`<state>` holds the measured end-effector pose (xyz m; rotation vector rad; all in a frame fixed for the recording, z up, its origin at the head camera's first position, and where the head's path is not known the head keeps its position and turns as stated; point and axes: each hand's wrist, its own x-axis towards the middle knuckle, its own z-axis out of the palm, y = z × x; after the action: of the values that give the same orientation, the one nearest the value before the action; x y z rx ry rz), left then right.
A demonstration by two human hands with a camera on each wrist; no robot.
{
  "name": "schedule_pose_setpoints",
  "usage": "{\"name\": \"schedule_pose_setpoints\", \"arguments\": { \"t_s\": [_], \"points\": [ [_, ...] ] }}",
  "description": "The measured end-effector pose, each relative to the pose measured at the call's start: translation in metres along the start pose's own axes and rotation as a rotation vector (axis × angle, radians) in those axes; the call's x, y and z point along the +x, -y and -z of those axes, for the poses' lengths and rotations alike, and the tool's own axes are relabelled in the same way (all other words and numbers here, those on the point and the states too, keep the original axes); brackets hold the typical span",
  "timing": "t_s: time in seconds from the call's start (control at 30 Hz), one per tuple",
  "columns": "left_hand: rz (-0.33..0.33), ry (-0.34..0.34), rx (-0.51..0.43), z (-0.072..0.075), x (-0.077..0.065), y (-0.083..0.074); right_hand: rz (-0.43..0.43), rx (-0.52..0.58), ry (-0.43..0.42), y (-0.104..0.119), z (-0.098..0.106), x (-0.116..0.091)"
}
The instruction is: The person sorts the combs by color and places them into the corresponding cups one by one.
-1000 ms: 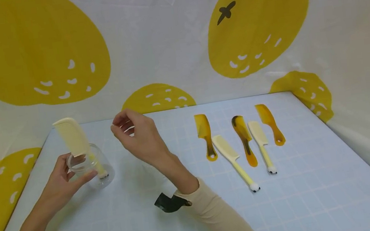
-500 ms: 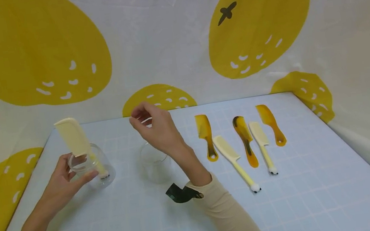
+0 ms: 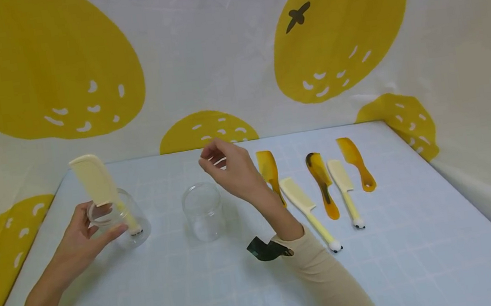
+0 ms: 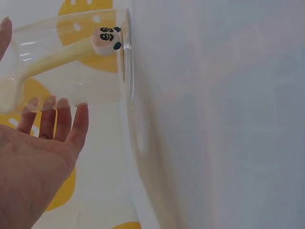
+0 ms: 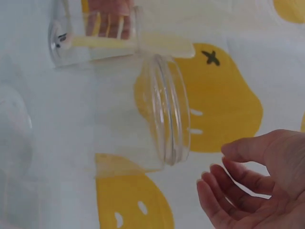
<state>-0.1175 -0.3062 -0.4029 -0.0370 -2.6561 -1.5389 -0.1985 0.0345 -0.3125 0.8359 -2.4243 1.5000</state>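
Left of head view: left hand [image 3: 82, 241], fingers curved around clear jar [image 3: 139, 216]; cream comb [image 3: 96, 180] leans inside, panda-tipped handle down. Centre: second jar [image 3: 203, 213] upright on table [image 3: 176, 296]. Just right: right hand [image 3: 236, 170] raised, fingers loosely bent, apart from second jar. Right of centre: three amber combs [image 3: 323, 184], two pale combs [image 3: 341, 175], lying flat.

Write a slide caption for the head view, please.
Left hand holds a clear jar with a cream comb in it; right hand hovers near a second jar, five more combs on the table.
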Motion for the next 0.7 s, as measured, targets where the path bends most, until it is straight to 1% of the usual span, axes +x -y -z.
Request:
{"name": "schedule_pose_setpoints", "arguments": {
  "t_s": [0.23, 0.47, 0.7],
  "points": [
    [0.004, 0.006, 0.007, 0.000, 0.001, 0.000, -0.021, -0.089, -0.007, -0.016, 0.012, -0.012],
    [-0.013, -0.006, 0.014, 0.000, 0.000, 0.001, -0.057, -0.119, 0.033, -0.027, 0.024, -0.021],
    [-0.015, -0.008, 0.014, 0.000, 0.000, 0.002, -0.027, -0.178, 0.054, -0.042, 0.035, -0.035]
  ]
}}
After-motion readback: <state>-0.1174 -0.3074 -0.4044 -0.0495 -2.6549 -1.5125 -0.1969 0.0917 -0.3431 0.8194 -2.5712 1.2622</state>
